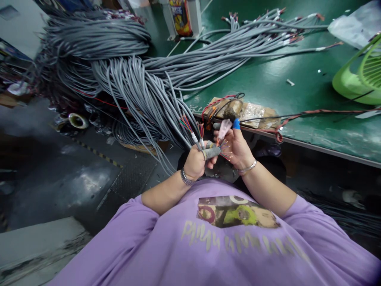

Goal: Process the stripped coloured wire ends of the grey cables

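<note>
My left hand (195, 161) is closed round the end of a grey cable, its fingertips in grey covers. Thin coloured wires (226, 151) fan out from its grip towards my right hand. Other stripped cable ends (193, 135) with white bands and coloured wires stand up just behind the left hand. My right hand (241, 150), a blue cover on its thumb, is curled around a small pale pinkish piece (225, 129). An orange wire runs up to that piece. The right fingers are partly hidden, so their exact hold is unclear.
A large bundle of grey cables (127, 75) hangs over the green table (297, 83). At the table edge lies a cardboard piece (262, 115) with taped parts and black and red leads. A green basket (345, 81) and a plastic bag (354, 26) are at right.
</note>
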Demonstrator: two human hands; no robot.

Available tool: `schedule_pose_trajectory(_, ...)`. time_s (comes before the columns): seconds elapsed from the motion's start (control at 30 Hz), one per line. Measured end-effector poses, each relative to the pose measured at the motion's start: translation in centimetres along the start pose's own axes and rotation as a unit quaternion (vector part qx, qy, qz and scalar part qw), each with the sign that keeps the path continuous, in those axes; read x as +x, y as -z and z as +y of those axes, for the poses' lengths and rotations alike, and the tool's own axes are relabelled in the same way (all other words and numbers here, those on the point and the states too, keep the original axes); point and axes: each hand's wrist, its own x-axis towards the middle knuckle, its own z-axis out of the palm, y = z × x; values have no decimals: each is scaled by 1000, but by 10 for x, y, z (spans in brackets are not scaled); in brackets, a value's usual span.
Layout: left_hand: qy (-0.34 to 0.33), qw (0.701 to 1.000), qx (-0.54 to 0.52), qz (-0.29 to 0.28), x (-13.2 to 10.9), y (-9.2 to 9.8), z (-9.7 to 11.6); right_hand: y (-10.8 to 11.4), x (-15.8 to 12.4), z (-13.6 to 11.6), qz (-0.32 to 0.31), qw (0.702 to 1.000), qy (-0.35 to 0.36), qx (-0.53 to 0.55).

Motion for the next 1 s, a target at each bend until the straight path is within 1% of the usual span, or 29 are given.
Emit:
schedule_pose_trajectory(0.17, -20, 1000, 5, 17, -9, -1, 1, 3, -5, -3, -10, 1000, 0, -1)
schedule_pose_trajectory(0.3, -38, 999, -12, 32, -7, -4, 0, 6, -6, -2, -12, 1000, 17, -7)
schedule_pose_trajectory(0.47, -32, 998, -21, 50, -2, -8, 0, 6, -1, 1, -26, 999, 20, 3)
schedule_pose_trajectory(0.6, -22, 998, -14, 62, 1, -8, -1, 3, 3, 1, -22, 999, 31, 1)
schedule_pose_trajectory(0.77, -16, 998, -3, 56, 2, -6, -6, 1, 3, 1, -2, 1000, 30, 7)
schedule_pose_trajectory(1.0, -21, 999, -3, 50, -1, -4, -5, 1, -3, -1, -10, 1000, 5, 15)
